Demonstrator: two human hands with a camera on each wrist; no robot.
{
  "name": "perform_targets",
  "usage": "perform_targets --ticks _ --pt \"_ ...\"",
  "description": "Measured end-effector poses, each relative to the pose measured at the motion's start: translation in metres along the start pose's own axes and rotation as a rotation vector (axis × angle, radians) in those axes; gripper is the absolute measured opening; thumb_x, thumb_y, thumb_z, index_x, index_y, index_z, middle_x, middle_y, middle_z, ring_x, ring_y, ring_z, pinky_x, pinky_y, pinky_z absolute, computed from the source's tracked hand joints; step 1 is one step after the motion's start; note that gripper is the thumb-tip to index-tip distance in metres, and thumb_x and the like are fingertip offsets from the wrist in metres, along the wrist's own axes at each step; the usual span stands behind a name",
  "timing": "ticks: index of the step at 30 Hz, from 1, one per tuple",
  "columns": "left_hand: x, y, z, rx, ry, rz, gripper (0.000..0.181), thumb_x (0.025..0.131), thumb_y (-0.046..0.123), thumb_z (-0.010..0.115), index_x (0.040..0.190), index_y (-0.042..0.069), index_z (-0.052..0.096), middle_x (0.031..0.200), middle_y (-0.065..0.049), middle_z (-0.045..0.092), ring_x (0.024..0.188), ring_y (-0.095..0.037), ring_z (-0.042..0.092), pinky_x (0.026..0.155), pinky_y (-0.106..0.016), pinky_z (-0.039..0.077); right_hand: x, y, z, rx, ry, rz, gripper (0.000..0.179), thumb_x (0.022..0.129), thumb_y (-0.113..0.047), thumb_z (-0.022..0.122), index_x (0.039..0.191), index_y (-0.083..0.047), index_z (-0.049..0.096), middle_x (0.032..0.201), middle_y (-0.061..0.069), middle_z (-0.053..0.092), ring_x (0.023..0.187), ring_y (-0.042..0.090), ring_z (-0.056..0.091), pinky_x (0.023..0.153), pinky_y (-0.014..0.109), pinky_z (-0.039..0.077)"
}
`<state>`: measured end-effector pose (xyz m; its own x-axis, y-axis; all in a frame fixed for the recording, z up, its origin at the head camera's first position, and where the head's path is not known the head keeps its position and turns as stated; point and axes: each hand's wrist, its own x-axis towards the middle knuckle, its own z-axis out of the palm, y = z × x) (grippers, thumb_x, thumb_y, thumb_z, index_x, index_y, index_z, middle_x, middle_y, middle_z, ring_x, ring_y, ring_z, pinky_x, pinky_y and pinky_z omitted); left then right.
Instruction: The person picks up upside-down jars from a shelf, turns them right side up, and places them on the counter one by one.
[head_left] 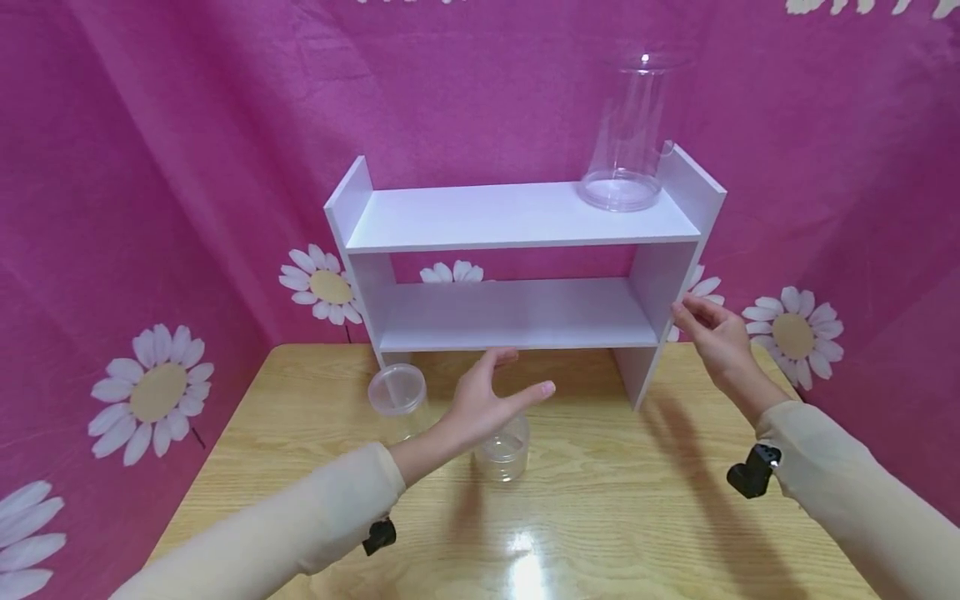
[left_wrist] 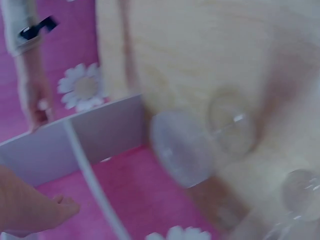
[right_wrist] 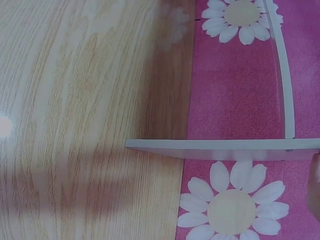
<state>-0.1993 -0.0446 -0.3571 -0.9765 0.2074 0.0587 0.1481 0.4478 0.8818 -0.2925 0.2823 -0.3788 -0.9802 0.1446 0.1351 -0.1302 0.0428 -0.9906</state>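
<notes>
My left hand (head_left: 483, 404) is held over the table with thumb and fingers spread apart, nothing between them. Just below it in the head view, partly covered by the hand, stands a small clear plastic jar (head_left: 504, 461). A second clear jar with a frosted lid (head_left: 397, 390) is left of it, by the shelf's left foot. My right hand (head_left: 716, 337) is at the outer side of the white two-tier shelf (head_left: 517, 312), loosely bent fingertips right at the side panel's edge. In the left wrist view the jars are blurred.
A tall clear plastic jar (head_left: 622, 192) stands on the right end of the top shelf board. The shelf is at the back of a wooden table (head_left: 615, 517). Behind and at both sides hangs a pink cloth (head_left: 225, 167) with white daisies.
</notes>
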Motion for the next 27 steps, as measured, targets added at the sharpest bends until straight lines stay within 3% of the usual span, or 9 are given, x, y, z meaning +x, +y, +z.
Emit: perform_targets --ticks 4,9,14,22,27 --pt "0.007 0.023 -0.014 -0.047 0.002 0.033 0.072 0.083 0.043 0.07 0.14 0.009 0.043 0.143 -0.007 0.051 0.135 -0.025 0.046 0.115 -0.043 0.039 -0.001 0.0 0.002 -0.019 0.014 -0.016 0.012 0.09 -0.022 0.067 0.095 -0.032 0.064 0.084 -0.026 0.063 0.078 -0.012 0.057 0.072 -0.001 0.049" --pt "0.018 0.052 -0.031 -0.126 0.024 0.091 0.063 0.085 0.034 0.071 0.137 0.009 0.046 0.139 -0.007 0.053 0.132 -0.024 0.048 0.116 -0.036 0.038 -0.002 0.0 0.001 -0.028 0.02 -0.003 0.016 0.089 -0.024 0.067 0.105 -0.025 0.066 0.083 -0.026 0.063 0.078 -0.012 0.057 0.071 0.0 0.049" --pt "0.029 0.076 -0.05 -0.2 0.042 0.176 0.059 0.085 0.023 0.072 0.135 0.006 0.047 0.135 -0.01 0.056 0.128 -0.024 0.052 0.114 -0.033 0.041 -0.002 0.0 0.002 -0.065 0.03 0.006 0.038 0.09 -0.026 0.067 0.125 -0.012 0.062 0.084 -0.027 0.062 0.079 -0.012 0.056 0.071 0.0 0.049" --pt "0.052 0.104 -0.069 -0.21 0.076 0.237 0.061 0.08 0.015 0.076 0.134 0.004 0.049 0.134 -0.011 0.059 0.126 -0.022 0.055 0.109 -0.03 0.045 -0.003 0.0 0.005 -0.062 0.068 -0.007 0.052 0.09 -0.024 0.067 0.133 0.0 0.054 0.082 -0.028 0.063 0.077 -0.012 0.056 0.069 0.001 0.049" --pt "0.069 0.119 -0.075 -0.19 0.086 0.258 0.058 0.079 0.01 0.076 0.131 0.004 0.051 0.132 -0.013 0.061 0.125 -0.021 0.057 0.109 -0.023 0.044 -0.003 0.001 0.008 -0.03 0.084 -0.038 0.044 0.089 -0.021 0.068 0.128 -0.003 0.059 0.082 -0.028 0.065 0.076 -0.013 0.058 0.07 0.001 0.05"
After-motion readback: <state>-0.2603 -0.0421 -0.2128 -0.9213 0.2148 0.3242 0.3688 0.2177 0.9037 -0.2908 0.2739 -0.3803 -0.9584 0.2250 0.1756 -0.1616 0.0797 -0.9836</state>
